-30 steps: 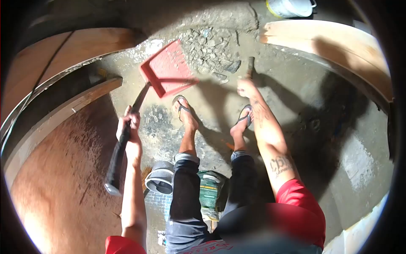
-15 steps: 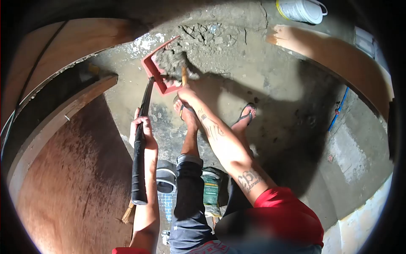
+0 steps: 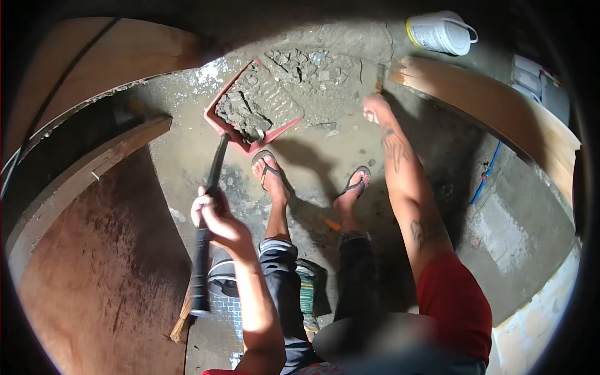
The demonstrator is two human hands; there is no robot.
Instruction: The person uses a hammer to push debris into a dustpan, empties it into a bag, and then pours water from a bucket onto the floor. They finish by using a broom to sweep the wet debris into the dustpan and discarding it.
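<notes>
One dustpan (image 3: 278, 132), one bucket (image 3: 440, 32), two flip-flops (image 3: 265, 167).

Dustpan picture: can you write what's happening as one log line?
left hand: grips dustpan handle | dustpan: holds rubble | right hand: holds small tool beside floor rubble pile

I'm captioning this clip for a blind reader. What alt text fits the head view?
The left hand grips the long black handle of a red dustpan loaded with rubble. The right hand reaches toward a rubble pile beyond the person's sandalled feet.
</notes>
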